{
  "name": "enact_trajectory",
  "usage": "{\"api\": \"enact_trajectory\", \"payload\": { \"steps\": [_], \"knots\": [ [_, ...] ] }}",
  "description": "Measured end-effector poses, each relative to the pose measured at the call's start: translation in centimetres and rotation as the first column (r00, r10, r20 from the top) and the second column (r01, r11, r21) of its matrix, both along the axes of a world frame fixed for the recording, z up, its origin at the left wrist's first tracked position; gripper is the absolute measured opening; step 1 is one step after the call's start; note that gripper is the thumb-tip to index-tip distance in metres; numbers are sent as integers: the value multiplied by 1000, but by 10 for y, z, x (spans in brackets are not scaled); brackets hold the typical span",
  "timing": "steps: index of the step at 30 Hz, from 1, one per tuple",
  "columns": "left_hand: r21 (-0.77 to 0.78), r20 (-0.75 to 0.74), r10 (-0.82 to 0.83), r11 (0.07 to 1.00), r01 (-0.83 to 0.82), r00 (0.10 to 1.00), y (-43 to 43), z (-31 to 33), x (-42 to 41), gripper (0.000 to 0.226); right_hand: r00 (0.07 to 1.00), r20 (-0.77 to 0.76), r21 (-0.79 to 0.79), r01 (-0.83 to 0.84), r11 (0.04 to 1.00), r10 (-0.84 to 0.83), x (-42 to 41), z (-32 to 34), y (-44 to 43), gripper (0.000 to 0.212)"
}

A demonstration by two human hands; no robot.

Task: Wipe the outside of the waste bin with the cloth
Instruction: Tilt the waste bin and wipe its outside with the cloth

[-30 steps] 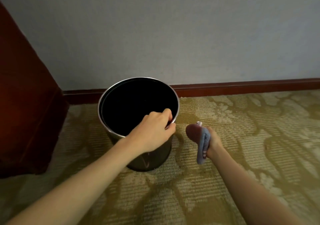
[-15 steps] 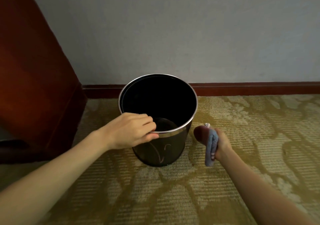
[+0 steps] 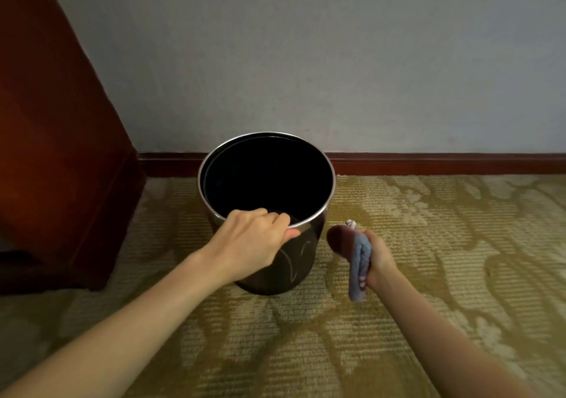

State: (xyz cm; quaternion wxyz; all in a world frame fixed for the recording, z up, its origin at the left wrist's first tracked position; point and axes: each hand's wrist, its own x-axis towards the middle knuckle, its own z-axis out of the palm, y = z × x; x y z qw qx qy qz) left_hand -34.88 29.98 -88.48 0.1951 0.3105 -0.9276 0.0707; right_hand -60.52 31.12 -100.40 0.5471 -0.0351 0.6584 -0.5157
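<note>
On the carpet (image 3: 428, 244), our left hand (image 3: 251, 241) gripped the bin (image 3: 301, 263) by its near rim; just right, our right hand (image 3: 379, 253) clutched the cloth (image 3: 360, 259), not yet touching. We judged holding the bin steady best.

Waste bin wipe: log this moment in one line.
left hand grips waste bin rim | right hand holds cloth beside it | wipe not yet started

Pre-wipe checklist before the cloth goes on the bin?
1. Left hand grips the rim of the bin: ok.
2. Right hand holds the cloth: ok.
3. Cloth touching the bin's outside: not ok, it hangs apart, to the bin's right.
4. Bin upright on the carpet: ok.
5. Cloth damp: cannot tell.
6. Bin empty: cannot tell, inside too dark.
</note>
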Motion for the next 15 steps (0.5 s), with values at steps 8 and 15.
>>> {"api": "enact_trajectory", "payload": {
  "steps": [8,15],
  "knots": [
    [97,12,228,969,-228,974,13,10,-35,37,1000,3,-51,-7,999,7,10,17,-4,34],
    [226,-215,436,893,-390,874,-9,33,-16,34,1000,13,-37,2,999,-2,20,27,-11,32]
  ]
}}
